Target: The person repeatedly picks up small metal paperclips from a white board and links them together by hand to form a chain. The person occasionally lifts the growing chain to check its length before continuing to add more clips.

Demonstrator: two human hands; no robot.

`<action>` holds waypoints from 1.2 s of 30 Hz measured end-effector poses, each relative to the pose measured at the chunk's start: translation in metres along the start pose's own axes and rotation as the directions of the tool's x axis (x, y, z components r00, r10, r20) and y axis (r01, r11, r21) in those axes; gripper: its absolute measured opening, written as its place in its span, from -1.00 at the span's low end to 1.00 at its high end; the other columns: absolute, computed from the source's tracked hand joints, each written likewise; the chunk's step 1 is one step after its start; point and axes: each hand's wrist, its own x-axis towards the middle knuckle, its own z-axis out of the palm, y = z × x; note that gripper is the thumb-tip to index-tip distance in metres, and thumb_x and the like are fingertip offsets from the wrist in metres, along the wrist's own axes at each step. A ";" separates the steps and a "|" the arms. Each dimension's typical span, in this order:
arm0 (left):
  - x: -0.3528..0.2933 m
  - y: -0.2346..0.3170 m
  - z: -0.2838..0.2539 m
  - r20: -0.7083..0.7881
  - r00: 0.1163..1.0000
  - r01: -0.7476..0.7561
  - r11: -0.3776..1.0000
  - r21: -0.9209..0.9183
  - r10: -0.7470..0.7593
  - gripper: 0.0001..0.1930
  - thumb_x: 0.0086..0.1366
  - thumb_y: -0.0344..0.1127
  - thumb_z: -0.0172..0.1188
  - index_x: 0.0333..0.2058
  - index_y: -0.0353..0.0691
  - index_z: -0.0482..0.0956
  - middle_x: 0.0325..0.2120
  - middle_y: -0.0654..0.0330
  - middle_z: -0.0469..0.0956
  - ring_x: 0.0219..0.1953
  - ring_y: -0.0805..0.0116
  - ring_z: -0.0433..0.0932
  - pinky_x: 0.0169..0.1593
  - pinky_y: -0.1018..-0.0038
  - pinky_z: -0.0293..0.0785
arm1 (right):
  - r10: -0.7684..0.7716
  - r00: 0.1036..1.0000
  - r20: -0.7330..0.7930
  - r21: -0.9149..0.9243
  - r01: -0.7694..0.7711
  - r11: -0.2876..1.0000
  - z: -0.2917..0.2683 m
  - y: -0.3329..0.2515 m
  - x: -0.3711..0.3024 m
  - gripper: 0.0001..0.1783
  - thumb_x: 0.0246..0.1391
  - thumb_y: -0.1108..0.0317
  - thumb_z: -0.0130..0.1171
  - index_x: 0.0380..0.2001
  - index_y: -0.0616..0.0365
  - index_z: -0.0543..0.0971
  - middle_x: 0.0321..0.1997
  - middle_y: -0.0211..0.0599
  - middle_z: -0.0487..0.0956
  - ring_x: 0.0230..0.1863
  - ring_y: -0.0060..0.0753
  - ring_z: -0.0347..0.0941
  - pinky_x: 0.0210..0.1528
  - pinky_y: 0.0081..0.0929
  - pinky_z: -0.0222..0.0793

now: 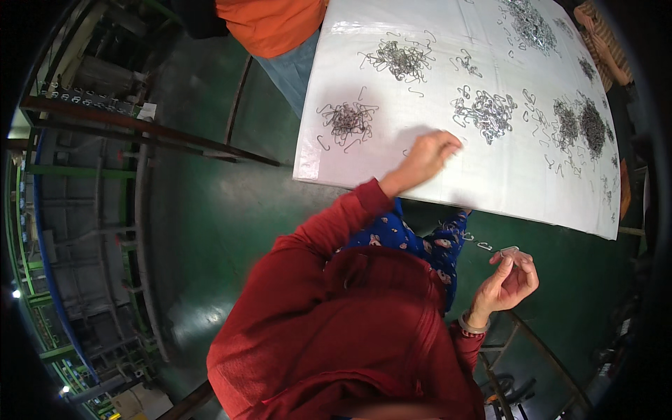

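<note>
My left hand (430,159) is over the near part of the white table (392,157). Its fingers are curled and pinched together; whatever may be between them is too small to make out. Just beyond its fingertips lies a pile of shiny bent-wire hooks (490,115). Off the table's near edge, my right hand (509,281) pinches the end of a string of linked metal hooks (484,246). This string runs to the left from the fingers, past the blue patterned cloth over my legs. A bracelet (474,325) circles my right wrist.
Darker wire hooks lie in piles at the left (348,122) and farther back (402,59). More small metal parts (591,129) are heaped at the right. Across the table stands a person in orange (273,24); another person's arm (605,45) shows at far right. A rusty rack bar (154,133) stands left.
</note>
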 end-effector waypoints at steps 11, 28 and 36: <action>-0.057 0.119 0.047 0.116 0.950 -0.270 0.949 -0.164 0.290 -0.90 0.15 -0.51 0.27 -0.32 -0.29 0.58 -0.26 0.12 0.58 -0.17 0.28 0.56 -0.12 0.42 0.50 | 0.046 0.992 -0.117 -0.011 -0.048 0.999 0.010 0.011 -0.012 -0.70 0.17 0.69 0.01 -0.09 0.21 0.24 -0.24 -0.18 0.43 -0.30 -0.51 0.39 -0.34 -0.59 0.45; -0.053 0.113 0.048 0.255 0.916 -0.235 0.930 -0.284 0.310 -0.84 0.15 -0.57 0.27 -0.29 -0.27 0.52 -0.33 0.14 0.60 -0.23 0.24 0.58 -0.10 0.38 0.49 | 0.255 0.906 0.337 -0.381 -0.116 0.917 0.012 0.105 0.085 -0.87 0.11 0.54 0.14 -0.27 0.34 0.60 -0.41 -0.18 0.53 -0.41 -0.37 0.45 -0.30 -0.50 0.36; -0.061 0.103 0.040 0.242 0.942 -0.184 0.960 -0.212 0.233 -0.94 0.26 -0.41 0.17 -0.28 -0.15 0.53 -0.35 0.26 0.53 -0.22 0.23 0.50 -0.06 0.36 0.36 | 0.055 0.788 0.613 -0.516 0.347 0.783 0.108 0.218 0.109 -0.91 0.01 0.50 0.10 -0.46 0.32 0.54 -0.32 -0.05 0.48 -0.19 -0.02 0.45 -0.19 -0.12 0.43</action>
